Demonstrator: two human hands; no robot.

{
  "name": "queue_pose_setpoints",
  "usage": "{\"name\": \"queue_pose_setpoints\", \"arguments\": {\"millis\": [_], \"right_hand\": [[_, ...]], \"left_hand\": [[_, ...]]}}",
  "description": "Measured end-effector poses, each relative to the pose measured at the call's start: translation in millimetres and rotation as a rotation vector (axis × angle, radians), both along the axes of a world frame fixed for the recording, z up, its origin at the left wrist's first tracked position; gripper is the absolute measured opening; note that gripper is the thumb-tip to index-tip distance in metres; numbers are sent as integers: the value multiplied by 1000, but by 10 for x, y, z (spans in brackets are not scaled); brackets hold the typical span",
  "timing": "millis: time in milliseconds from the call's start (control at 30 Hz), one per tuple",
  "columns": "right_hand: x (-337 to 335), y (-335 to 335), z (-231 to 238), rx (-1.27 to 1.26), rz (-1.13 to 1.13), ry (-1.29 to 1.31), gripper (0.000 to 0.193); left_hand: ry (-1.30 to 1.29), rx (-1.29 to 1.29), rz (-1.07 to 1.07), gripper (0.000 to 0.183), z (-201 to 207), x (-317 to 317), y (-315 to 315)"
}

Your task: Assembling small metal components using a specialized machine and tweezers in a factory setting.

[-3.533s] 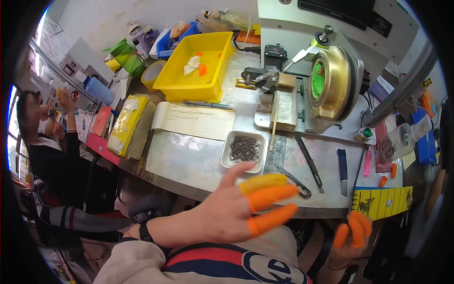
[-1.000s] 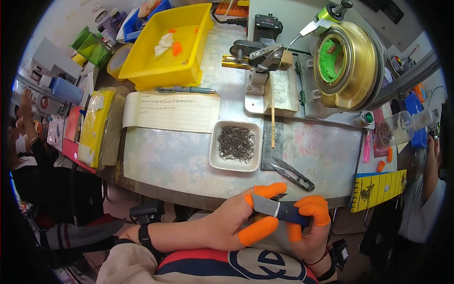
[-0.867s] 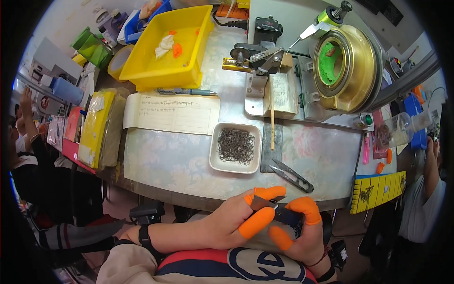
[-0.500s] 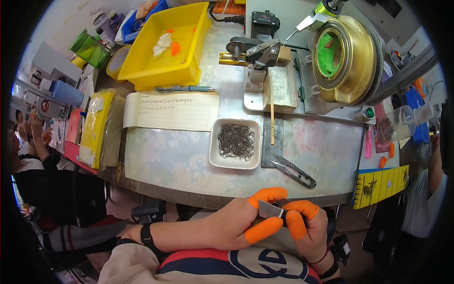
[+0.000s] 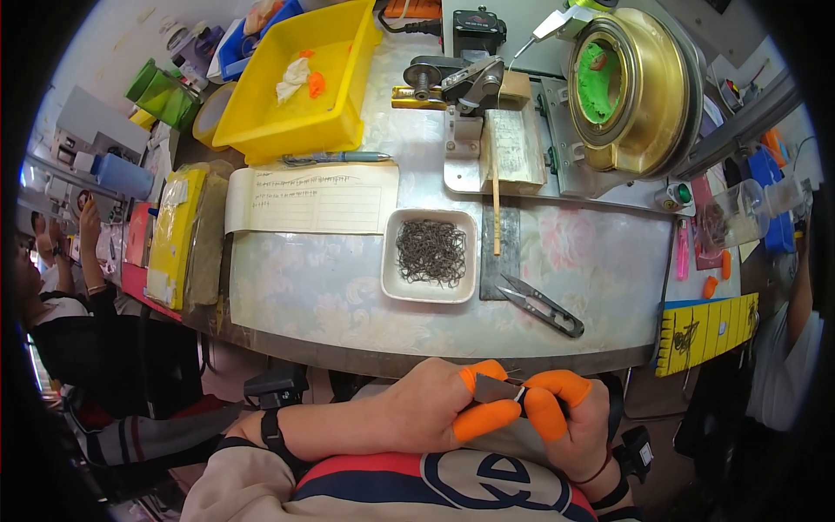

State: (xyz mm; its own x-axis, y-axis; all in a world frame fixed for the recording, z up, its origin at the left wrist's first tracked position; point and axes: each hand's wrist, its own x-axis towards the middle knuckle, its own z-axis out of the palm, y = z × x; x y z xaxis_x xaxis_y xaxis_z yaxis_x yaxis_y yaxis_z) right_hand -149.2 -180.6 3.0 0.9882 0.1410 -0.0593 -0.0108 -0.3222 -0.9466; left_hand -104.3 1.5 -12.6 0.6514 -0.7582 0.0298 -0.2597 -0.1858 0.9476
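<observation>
My left hand [image 5: 435, 404] and my right hand [image 5: 570, 418] meet in front of the table's near edge, with orange finger cots on thumbs and forefingers. Between the left thumb and forefinger lies a flat grey metal piece [image 5: 492, 391], its exact kind unclear. My right thumb and forefinger pinch a small dark part with a white band [image 5: 522, 396] at the metal piece's right end; whether the two are joined I cannot tell. Fine thread-like strands show above the fingertips. Beyond the hands, a white square dish [image 5: 389, 283] holds many dark, thin, curved pieces. Black thread snips [image 5: 548, 309] lie right of it.
A winding device [image 5: 474, 96] and a large gold spool [image 5: 639, 96] stand at the back right. Written paper [image 5: 348, 207], a pen [image 5: 339, 157] and a yellow bin [image 5: 348, 104] are at left. A yellow board [image 5: 709, 335] juts out at right. Other people sit at both sides.
The left forefinger has drawn down closer to the metal piece, and thin strands now show above the fingertips. The whole table view has shifted slightly. A person's arm at far left has risen.
</observation>
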Motion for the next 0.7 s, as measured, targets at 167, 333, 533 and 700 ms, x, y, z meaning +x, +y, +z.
{"name": "queue_pose_setpoints", "arguments": {"millis": [167,333,533,700], "right_hand": [[3,11,26,-48,-19,-109,14],[-1,16,1,15,-17,8,13],[-22,1,11,56,2,30,15],[5,4,44,-21,0,-49,15]], "left_hand": [[-32,-40,38,23,-2,-11,4],[-39,-39,79,21,-16,-22,-51],[-54,1,29,20,23,-24,-12],[31,1,81,22,4,-14,-26]]}}
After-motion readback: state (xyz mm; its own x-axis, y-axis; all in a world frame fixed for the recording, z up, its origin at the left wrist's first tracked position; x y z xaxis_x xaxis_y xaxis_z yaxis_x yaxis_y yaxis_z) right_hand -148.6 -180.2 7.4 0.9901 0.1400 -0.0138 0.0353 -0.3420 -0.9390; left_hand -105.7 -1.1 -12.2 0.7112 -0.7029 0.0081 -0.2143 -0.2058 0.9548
